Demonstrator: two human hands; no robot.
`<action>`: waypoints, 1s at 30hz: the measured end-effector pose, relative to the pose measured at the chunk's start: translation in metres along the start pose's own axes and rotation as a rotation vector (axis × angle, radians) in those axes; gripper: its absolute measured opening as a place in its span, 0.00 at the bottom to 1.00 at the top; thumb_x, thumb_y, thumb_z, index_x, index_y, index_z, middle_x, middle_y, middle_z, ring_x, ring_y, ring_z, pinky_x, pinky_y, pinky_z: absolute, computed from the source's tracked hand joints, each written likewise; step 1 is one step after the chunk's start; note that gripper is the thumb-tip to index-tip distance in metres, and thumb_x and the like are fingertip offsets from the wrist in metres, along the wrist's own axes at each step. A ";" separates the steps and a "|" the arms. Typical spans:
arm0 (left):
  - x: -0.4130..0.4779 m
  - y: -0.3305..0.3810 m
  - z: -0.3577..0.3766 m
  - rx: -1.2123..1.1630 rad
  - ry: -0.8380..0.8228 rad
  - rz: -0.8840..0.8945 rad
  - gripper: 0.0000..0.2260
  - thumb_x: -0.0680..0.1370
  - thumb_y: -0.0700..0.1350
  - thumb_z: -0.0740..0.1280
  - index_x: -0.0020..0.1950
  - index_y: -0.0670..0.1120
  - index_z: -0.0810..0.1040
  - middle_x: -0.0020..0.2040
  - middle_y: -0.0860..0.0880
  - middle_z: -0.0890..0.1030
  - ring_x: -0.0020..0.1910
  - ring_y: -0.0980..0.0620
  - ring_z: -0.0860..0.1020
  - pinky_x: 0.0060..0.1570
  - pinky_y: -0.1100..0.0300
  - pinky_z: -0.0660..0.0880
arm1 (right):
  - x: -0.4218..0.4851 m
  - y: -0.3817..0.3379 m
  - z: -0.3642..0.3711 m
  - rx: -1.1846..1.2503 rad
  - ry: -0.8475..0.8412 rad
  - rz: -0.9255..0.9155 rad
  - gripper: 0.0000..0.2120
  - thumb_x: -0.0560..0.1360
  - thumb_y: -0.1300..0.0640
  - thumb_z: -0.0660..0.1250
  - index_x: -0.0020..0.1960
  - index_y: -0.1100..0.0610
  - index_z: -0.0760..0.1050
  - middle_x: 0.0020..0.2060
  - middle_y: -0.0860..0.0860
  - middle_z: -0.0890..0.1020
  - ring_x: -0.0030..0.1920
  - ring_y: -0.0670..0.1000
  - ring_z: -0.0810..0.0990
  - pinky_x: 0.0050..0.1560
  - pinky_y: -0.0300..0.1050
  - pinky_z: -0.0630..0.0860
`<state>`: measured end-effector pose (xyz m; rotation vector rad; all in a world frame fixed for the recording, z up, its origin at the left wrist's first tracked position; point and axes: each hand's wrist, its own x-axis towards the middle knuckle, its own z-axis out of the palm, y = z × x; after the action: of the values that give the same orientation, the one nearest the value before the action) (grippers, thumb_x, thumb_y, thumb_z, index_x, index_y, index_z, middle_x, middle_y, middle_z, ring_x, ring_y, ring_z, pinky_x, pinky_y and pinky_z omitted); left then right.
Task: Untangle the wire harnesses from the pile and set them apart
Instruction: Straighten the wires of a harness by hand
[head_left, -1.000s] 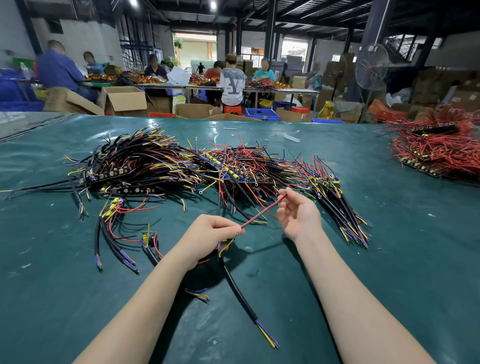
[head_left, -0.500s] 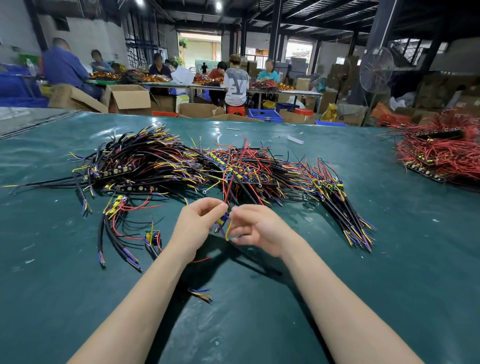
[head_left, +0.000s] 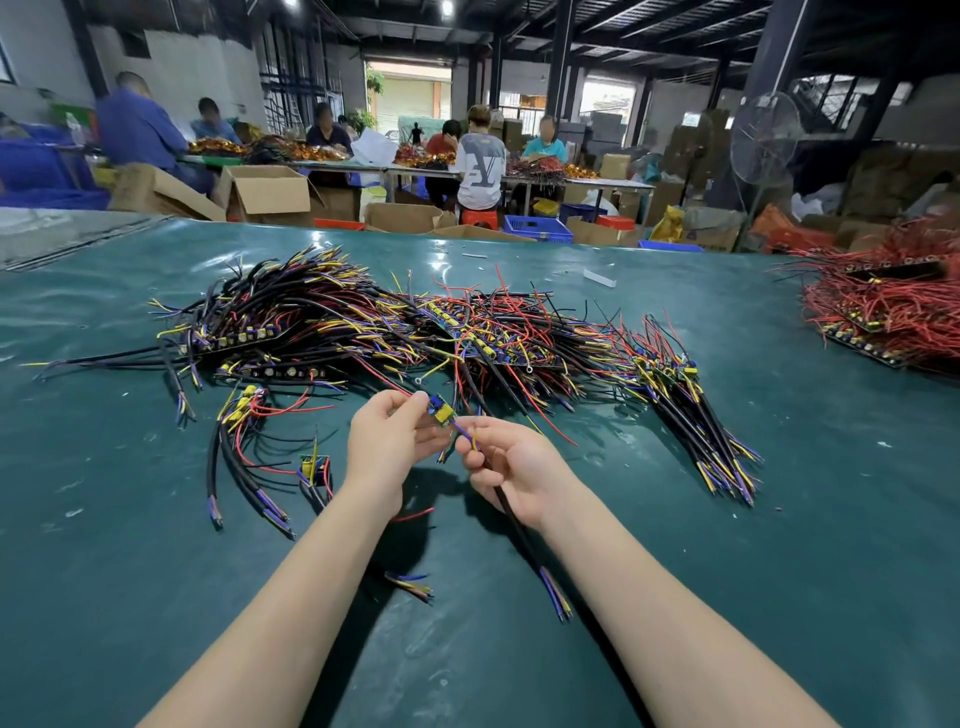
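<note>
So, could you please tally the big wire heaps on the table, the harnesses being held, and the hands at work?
Big wire heaps: 2, the mixed heap and the red heap
Held harness: 1
Hands: 2, left hand and right hand
Total: 5

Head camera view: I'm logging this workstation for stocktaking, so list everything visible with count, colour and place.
table: one, dark green cover, whole foreground.
harness pile: one, black, red, yellow and purple wires, table centre.
held harness: one, yellow-blue board with black cable, just in front of the pile.
loose harnesses: a few, black and red, left front of the pile.
red wire heap: one, table's far right.
cardboard boxes: several, brown, beyond the table.
fan: one, grey, back right.
workers: several, seated in the background.
left hand: one, pinches the board.
right hand: one, grips the cable.
</note>
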<state>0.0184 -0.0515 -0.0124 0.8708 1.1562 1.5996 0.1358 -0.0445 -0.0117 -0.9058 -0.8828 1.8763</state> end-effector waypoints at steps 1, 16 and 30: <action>0.000 0.002 -0.001 -0.033 -0.014 -0.028 0.11 0.79 0.37 0.59 0.37 0.43 0.68 0.35 0.43 0.76 0.24 0.56 0.79 0.27 0.66 0.77 | 0.000 0.000 -0.002 0.015 0.002 0.000 0.13 0.77 0.71 0.51 0.42 0.63 0.72 0.21 0.51 0.76 0.19 0.43 0.69 0.17 0.29 0.58; 0.004 0.005 -0.007 0.104 -0.034 -0.023 0.09 0.73 0.46 0.70 0.35 0.45 0.76 0.31 0.51 0.78 0.24 0.62 0.74 0.23 0.70 0.69 | -0.001 0.000 0.001 -0.501 0.012 -0.174 0.12 0.75 0.61 0.65 0.33 0.57 0.71 0.21 0.47 0.68 0.21 0.43 0.64 0.18 0.31 0.56; 0.005 0.005 -0.012 -0.045 0.055 -0.083 0.12 0.74 0.48 0.69 0.34 0.45 0.74 0.30 0.51 0.78 0.32 0.57 0.79 0.25 0.68 0.74 | -0.007 0.007 0.005 -0.458 -0.036 -0.451 0.12 0.74 0.71 0.62 0.36 0.57 0.75 0.26 0.47 0.76 0.22 0.41 0.66 0.19 0.31 0.57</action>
<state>0.0045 -0.0510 -0.0115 0.7442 1.1752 1.5839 0.1317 -0.0545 -0.0131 -0.8480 -1.4427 1.3277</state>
